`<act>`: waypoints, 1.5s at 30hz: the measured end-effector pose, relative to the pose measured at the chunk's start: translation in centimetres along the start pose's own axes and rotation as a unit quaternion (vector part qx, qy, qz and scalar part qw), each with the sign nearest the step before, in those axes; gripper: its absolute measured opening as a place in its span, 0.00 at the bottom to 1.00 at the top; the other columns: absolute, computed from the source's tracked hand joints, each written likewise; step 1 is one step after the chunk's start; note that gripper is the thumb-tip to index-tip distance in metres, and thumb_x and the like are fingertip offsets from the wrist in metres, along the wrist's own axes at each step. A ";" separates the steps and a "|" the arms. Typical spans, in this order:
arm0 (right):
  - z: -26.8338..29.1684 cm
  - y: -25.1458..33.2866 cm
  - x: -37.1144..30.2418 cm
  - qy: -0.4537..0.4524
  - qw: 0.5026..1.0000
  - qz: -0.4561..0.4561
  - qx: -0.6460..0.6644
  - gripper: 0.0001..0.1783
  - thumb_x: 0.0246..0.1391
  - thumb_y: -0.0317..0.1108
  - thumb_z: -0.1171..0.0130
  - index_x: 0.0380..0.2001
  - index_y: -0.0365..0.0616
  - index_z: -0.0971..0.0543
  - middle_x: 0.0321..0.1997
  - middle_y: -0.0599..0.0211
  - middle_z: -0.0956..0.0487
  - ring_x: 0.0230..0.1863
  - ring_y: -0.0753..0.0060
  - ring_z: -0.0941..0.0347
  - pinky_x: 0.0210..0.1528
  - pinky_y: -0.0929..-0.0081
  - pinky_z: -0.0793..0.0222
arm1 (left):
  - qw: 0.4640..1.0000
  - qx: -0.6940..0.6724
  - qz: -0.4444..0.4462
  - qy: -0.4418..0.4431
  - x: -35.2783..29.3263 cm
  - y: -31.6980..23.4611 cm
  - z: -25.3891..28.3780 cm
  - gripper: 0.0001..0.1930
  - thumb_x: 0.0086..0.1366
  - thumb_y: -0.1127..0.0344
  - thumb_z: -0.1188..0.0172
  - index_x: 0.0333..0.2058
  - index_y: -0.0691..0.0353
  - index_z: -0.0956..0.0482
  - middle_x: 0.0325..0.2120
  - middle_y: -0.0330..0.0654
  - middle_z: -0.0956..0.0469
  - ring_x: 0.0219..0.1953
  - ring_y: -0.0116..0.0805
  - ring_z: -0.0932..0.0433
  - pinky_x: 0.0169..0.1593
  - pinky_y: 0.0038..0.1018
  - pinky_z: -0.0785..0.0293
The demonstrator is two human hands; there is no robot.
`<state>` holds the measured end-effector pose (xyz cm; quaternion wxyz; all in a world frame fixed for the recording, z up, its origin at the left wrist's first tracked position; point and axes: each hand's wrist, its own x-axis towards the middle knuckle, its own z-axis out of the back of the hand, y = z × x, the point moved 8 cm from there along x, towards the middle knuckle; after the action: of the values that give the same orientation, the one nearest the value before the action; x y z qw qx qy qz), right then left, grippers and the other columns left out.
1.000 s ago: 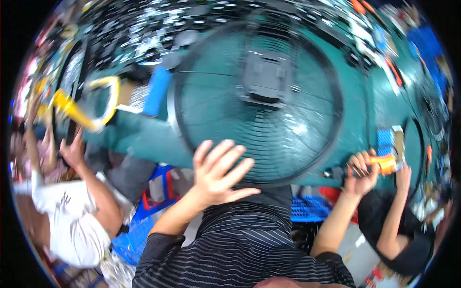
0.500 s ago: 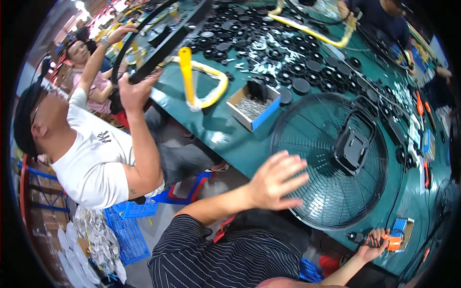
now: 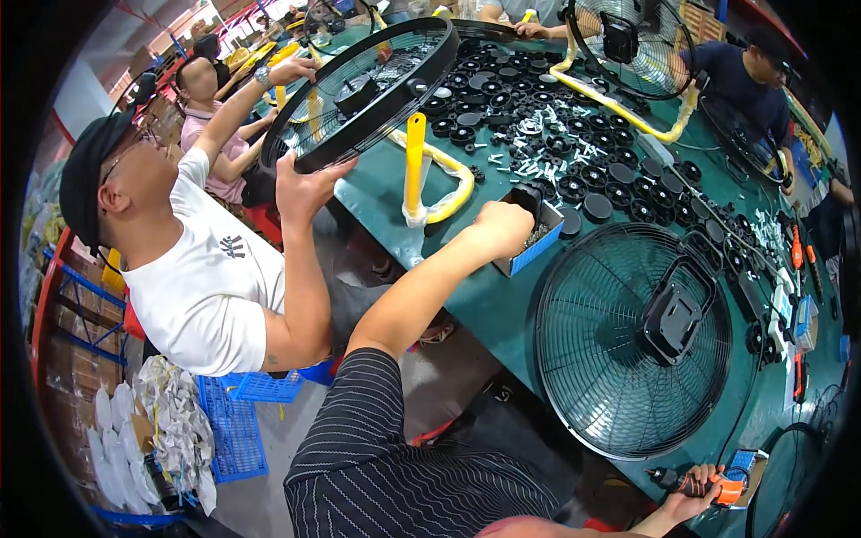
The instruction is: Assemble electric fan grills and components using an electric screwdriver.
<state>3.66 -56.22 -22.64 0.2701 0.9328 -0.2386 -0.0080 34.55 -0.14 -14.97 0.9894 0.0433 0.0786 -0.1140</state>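
The left hand (image 3: pixel 502 226) reaches far out, fingers curled down into the small blue box (image 3: pixel 535 235) on the green table (image 3: pixel 484 309). The right hand (image 3: pixel 695 489) grips an orange drill (image 3: pixel 708 487) low beside the fan grille (image 3: pixel 632 341).

left arm stretched forward, left hand (image 3: pixel 502 229) curled knuckles-up, fingers dipped down | right hand (image 3: pixel 695 489) low, fingers closed in a grip

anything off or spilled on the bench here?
Mostly orderly. Small white parts lie loose, scattered among the black caps, not in the blue tray where the left hand reaches. The fan guard lies flat, undamaged.
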 end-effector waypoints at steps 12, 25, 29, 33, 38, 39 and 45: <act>0.0 0.0 -0.3 0.010 1.000 -0.007 0.018 0.17 0.67 0.32 0.50 0.53 0.34 0.35 0.35 0.67 0.39 0.33 0.75 0.41 0.39 0.76 0.39 | 0.996 -0.048 0.006 -0.076 -0.1 0.6 -0.9 0.07 0.53 0.69 0.41 0.30 0.56 0.16 0.31 0.45 0.17 0.39 0.45 0.18 0.40 0.40 0.23; -3.2 4.4 0.3 0.017 0.993 0.025 -0.114 0.21 0.68 0.39 0.51 0.56 0.33 0.37 0.39 0.63 0.37 0.38 0.71 0.40 0.45 0.72 0.36 | 0.958 -0.146 -0.053 -0.240 -2.2 0.5 1.3 0.04 0.55 0.67 0.41 0.29 0.57 0.21 0.29 0.42 0.21 0.36 0.47 0.20 0.37 0.42 0.24; -7.9 7.5 0.2 0.129 0.981 0.065 -0.133 0.38 0.56 0.48 0.37 0.65 0.49 0.37 0.70 0.47 0.39 0.57 0.54 0.29 0.56 0.59 0.30 | 0.943 -0.178 -0.025 -0.279 -3.8 1.1 2.1 0.04 0.56 0.67 0.42 0.28 0.58 0.20 0.28 0.43 0.20 0.34 0.46 0.19 0.37 0.42 0.23; -15.7 6.3 -2.2 0.044 0.958 0.129 -0.253 0.31 0.58 0.46 0.39 0.61 0.47 0.33 0.51 0.58 0.29 0.40 0.64 0.30 0.41 0.65 0.28 | 0.894 -0.274 -0.018 -0.354 -7.2 0.9 3.3 0.06 0.60 0.70 0.43 0.35 0.60 0.19 0.32 0.45 0.20 0.34 0.45 0.19 0.36 0.38 0.24; -24.8 0.0 -4.4 0.164 0.971 0.054 -0.168 0.24 0.60 0.41 0.41 0.56 0.46 0.32 0.35 0.68 0.31 0.36 0.71 0.32 0.37 0.74 0.34 | 0.629 -0.754 -0.140 -0.129 -13.2 -6.0 0.9 0.07 0.67 0.72 0.42 0.41 0.65 0.20 0.33 0.40 0.18 0.29 0.24 0.22 0.31 0.20 0.28; -25.4 -1.0 -4.3 0.164 0.971 0.052 -0.167 0.24 0.60 0.41 0.41 0.56 0.46 0.32 0.35 0.68 0.31 0.36 0.71 0.32 0.37 0.74 0.34 | 0.570 -0.805 -0.151 -0.064 -15.1 -8.1 0.6 0.07 0.68 0.71 0.42 0.41 0.65 0.20 0.33 0.39 0.18 0.28 0.22 0.22 0.30 0.18 0.29; -31.6 -7.6 -7.9 0.329 0.942 0.000 -0.066 0.26 0.59 0.38 0.42 0.59 0.46 0.35 0.38 0.63 0.28 0.32 0.71 0.33 0.36 0.70 0.38 | 0.396 -0.890 -0.153 0.168 -22.2 -17.8 -4.9 0.08 0.70 0.69 0.43 0.43 0.65 0.21 0.32 0.40 0.19 0.26 0.21 0.23 0.24 0.15 0.33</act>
<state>4.52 -31.23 -0.36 0.3946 0.8634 -0.1349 0.2839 8.31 -12.08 -17.27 0.3994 -0.8564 0.3050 -0.1189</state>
